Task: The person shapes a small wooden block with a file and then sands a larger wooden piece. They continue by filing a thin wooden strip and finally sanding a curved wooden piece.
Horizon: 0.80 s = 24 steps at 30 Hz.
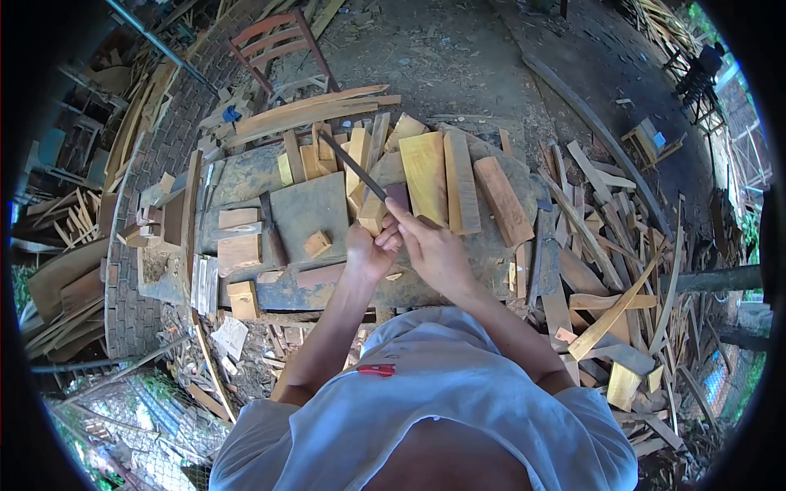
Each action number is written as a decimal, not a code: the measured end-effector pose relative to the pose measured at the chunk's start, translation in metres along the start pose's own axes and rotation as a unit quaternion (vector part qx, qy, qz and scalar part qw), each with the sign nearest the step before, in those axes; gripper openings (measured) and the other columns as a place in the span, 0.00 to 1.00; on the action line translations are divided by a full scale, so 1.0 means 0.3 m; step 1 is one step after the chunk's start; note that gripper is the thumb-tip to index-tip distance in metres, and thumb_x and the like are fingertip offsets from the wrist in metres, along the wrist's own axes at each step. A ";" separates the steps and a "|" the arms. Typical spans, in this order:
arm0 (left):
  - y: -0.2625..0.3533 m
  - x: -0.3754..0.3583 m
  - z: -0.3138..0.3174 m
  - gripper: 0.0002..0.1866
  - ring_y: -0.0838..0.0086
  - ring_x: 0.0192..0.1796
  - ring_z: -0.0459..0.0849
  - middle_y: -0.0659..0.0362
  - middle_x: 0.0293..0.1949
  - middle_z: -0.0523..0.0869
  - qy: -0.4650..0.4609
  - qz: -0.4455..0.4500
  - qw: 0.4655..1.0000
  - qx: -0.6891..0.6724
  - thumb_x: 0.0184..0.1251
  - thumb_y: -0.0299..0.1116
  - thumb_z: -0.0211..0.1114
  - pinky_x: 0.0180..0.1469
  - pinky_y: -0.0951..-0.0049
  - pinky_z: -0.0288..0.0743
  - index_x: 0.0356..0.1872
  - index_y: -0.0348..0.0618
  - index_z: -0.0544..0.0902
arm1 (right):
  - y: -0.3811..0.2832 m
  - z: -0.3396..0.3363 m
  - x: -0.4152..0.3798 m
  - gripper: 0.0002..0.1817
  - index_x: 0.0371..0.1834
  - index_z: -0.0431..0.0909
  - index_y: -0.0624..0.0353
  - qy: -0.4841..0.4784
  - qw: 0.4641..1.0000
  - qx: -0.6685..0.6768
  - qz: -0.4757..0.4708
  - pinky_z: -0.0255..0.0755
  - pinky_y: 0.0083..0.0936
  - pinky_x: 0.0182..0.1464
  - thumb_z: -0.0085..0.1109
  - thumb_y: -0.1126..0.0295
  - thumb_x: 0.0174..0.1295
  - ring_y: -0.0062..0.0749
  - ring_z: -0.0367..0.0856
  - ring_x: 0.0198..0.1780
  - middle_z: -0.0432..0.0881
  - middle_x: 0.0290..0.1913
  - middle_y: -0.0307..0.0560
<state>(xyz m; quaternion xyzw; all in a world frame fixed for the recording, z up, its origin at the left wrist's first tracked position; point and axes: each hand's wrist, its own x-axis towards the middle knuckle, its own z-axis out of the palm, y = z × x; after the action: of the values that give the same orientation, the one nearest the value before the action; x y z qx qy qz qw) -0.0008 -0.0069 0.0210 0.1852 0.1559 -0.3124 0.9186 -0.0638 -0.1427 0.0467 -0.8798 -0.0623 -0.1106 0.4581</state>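
My left hand (370,250) is closed around a small pale wooden block (372,214) above the near middle of the workbench (311,209). In my right hand (440,255) is a long, narrow dark bar that looks like a file (352,164). It slants up and to the left over the block, and its near end is hidden by my fingers. The hands are touching or nearly so. Just beyond them stand a yellow wooden board (424,176) and a brown plank (461,184). A small wood offcut (318,243) lies left of my left hand.
A dark-handled tool (274,231) lies beside wooden blocks (239,250) on the left. A reddish block (503,200) rests at the right. Long wood strips (307,113) and a wooden chair (278,49) are beyond the bench. Scrap wood (610,245) is heaped on the right.
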 end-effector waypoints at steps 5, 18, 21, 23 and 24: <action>0.026 0.033 -0.100 0.14 0.81 0.19 0.62 0.62 0.26 0.72 0.044 0.034 0.998 0.010 0.74 0.34 0.37 0.21 0.80 0.55 0.39 0.41 0.73 | -0.013 0.033 -0.048 0.28 0.69 0.68 0.46 -0.003 0.999 0.017 -0.030 0.79 0.42 0.38 0.53 0.75 0.63 0.52 0.84 0.34 0.83 0.40 0.58; 0.009 0.022 -0.031 0.14 0.80 0.19 0.62 0.62 0.25 0.71 0.063 0.036 0.997 0.000 0.74 0.35 0.38 0.20 0.79 0.56 0.38 0.40 0.73 | 0.000 0.034 0.010 0.28 0.69 0.67 0.50 0.006 0.999 0.045 -0.026 0.78 0.41 0.37 0.50 0.76 0.64 0.50 0.84 0.34 0.82 0.37 0.56; 0.023 0.045 -0.049 0.15 0.79 0.19 0.62 0.63 0.23 0.69 0.032 0.038 0.999 -0.010 0.74 0.36 0.37 0.20 0.78 0.55 0.37 0.41 0.72 | -0.042 0.016 -0.022 0.28 0.70 0.67 0.48 -0.017 0.999 0.000 -0.035 0.79 0.42 0.38 0.50 0.75 0.64 0.50 0.84 0.35 0.83 0.38 0.56; 0.019 0.023 -0.076 0.15 0.79 0.19 0.62 0.63 0.23 0.69 0.030 0.028 0.998 -0.048 0.74 0.36 0.37 0.20 0.78 0.55 0.36 0.41 0.72 | -0.029 0.024 -0.021 0.26 0.68 0.69 0.47 -0.028 0.999 0.028 -0.022 0.78 0.43 0.43 0.49 0.73 0.65 0.53 0.84 0.39 0.83 0.42 0.57; 0.002 0.002 -0.037 0.16 0.80 0.19 0.61 0.63 0.23 0.68 0.012 0.019 1.000 -0.017 0.76 0.38 0.37 0.21 0.78 0.55 0.38 0.42 0.72 | -0.009 0.004 0.019 0.26 0.68 0.69 0.47 -0.029 0.999 0.026 -0.022 0.78 0.43 0.43 0.49 0.73 0.65 0.53 0.84 0.39 0.83 0.42 0.57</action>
<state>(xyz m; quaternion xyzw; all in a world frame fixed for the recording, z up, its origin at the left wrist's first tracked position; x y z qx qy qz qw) -0.0017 -0.0018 0.0112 0.1760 0.1685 -0.2897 0.9256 -0.0586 -0.1401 0.0496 -0.8689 -0.0980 -0.0935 0.4761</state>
